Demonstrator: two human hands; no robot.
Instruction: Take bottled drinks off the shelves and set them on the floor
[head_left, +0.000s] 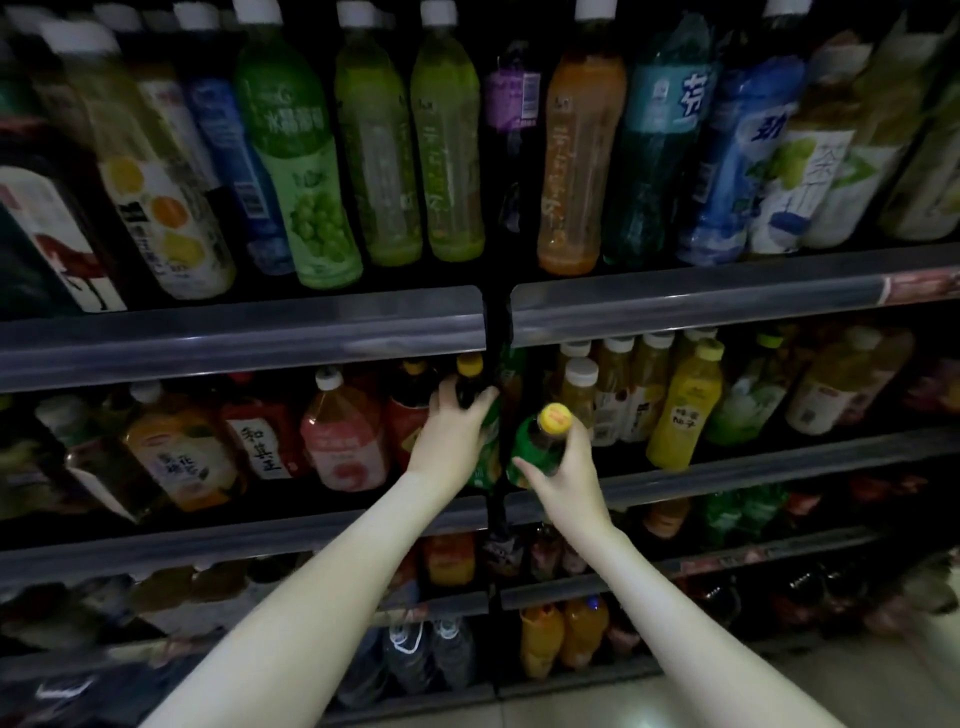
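Gripping a dark bottle (467, 387) with the left hand (457, 431), on the middle shelf (311, 525) at six o'clock; clamping a green-labelled bottle (537, 447) in the right hand (566, 473) at five o'clock, by the shelf's front edge. Risks toppling the tight-packed red-labelled bottle (408, 415) alongside on pulling out

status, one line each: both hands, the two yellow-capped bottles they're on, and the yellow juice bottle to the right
dark bottle: capped, upright on shelf
green bottle: capped, tilted toward camera, at shelf front
left hand: grips dark bottle
right hand: grips green bottle
yellow juice bottle: capped, upright on shelf, untouched
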